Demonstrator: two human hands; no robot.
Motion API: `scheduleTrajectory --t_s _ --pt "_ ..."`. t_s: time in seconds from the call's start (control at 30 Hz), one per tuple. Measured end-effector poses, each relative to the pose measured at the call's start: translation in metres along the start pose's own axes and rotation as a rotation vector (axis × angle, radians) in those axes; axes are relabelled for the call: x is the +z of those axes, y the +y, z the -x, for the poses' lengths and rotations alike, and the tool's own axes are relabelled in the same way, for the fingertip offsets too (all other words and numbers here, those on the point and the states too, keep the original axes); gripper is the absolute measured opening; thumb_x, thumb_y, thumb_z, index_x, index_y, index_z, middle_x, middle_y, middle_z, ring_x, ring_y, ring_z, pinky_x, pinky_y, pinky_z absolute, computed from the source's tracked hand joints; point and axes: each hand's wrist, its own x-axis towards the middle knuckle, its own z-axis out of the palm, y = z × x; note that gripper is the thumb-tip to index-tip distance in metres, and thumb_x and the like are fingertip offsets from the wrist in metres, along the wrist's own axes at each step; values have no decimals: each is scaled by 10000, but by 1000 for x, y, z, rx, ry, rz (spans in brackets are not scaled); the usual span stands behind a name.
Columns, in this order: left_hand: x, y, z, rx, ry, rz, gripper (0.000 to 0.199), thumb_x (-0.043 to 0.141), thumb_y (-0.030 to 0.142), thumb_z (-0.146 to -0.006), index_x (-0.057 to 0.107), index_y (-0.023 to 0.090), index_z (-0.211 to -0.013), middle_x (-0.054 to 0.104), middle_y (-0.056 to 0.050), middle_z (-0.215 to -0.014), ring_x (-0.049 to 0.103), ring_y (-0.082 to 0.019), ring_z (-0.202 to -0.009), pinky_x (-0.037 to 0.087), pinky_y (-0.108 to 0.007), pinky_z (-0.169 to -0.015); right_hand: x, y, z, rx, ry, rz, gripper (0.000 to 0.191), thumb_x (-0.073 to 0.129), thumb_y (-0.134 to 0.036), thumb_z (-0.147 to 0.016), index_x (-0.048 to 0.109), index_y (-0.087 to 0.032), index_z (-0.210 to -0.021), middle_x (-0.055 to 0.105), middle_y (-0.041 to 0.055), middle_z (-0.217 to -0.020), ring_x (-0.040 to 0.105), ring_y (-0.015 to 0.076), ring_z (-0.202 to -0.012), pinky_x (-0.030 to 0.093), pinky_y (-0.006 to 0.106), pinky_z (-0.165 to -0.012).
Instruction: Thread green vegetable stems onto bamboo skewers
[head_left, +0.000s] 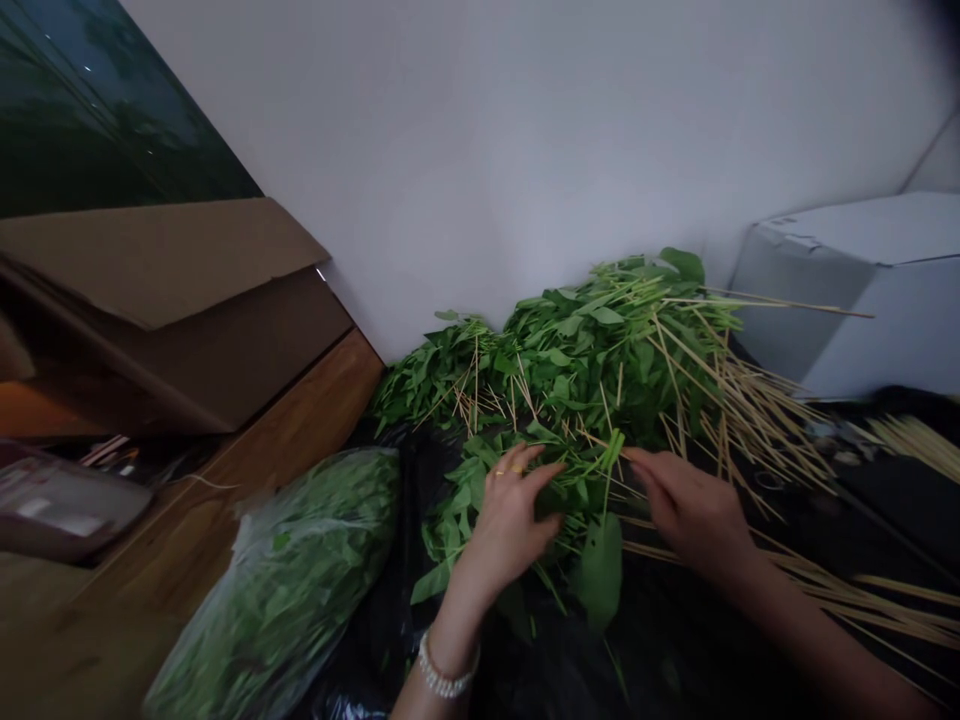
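Observation:
My left hand (514, 510), with rings and a pearl bracelet on its wrist, is over a loose pile of leafy greens (465, 500). Its fingers are spread apart, with the fingertips at the leaves. Closed in a pinch, my right hand (694, 505) grips the end of a thin bamboo skewer (596, 438). Folded green stems (614, 450) sit on that skewer just in front of my right fingertips. A broad leaf (601, 570) hangs below them, between my two hands.
Against the wall lies a heap of greens (577, 330) with many skewers (757, 400) sticking out. Loose skewers (832, 590) lie at right. A clear bag of leaves (300, 580) is at left, near a cardboard box (225, 300). A white box (862, 290) stands far right.

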Motion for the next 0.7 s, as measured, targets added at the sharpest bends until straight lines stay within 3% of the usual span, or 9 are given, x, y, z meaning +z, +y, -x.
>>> scheduleTrajectory --t_s 0.07,0.17,0.23,0.33,0.43,0.57,0.7 --pt "8 -7 -3 3 -100 -242 615 713 86 -630 637 298 -1202 479 -106 -1440 272 -377 -1407 193 -644 -1097 0 4 0 -1 6 8 273 530 -137 -905 613 -163 -1164 714 52 -956 684 135 -824 504 223 -727" --pt "13 -16 -12 -29 -146 -381 451 641 31 -653 691 262 -1037 563 -102 -1357 340 -359 -1374 217 -646 -1072 0 6 0 21 -3 32 266 523 -160 -911 621 -174 -1157 721 47 -956 691 137 -825 514 226 -717" --pt "7 -20 -19 -51 -85 -383 417 581 -9 -665 690 246 -976 635 -79 -1260 432 -310 -1310 286 -568 -1066 -2 8 -1 50 -2 41 253 515 -168 -917 630 -181 -1142 725 44 -956 694 138 -819 518 230 -718" --pt "-6 -22 -27 -99 102 -372 424 535 -30 -673 670 222 -986 669 -72 -1175 523 -259 -1206 374 -447 -1021 -6 10 -4 85 25 50 233 518 -178 -921 637 -175 -1120 727 53 -956 693 146 -819 514 237 -724" --pt "-10 -24 -28 -162 202 -398 411 521 -24 -690 665 209 -997 675 -78 -1129 553 -252 -1149 413 -407 -970 -9 13 -7 105 65 65 214 523 -180 -920 642 -164 -1097 726 57 -933 688 148 -809 508 242 -733" --pt "-1 -28 -24 -204 124 -386 335 601 95 -762 665 200 -1074 655 -106 -1179 542 -284 -1164 415 -437 -968 -11 15 -9 132 72 66 209 517 -196 -923 646 -179 -1087 728 44 -923 689 144 -791 510 246 -716" --pt "0 -25 -17 -157 51 -270 568 722 214 -728 574 221 -1277 560 -125 -1338 472 -307 -1263 378 -468 -1033 -13 14 -11 139 102 78 203 511 -204 -925 652 -189 -1071 731 47 -929 691 152 -800 519 257 -733"
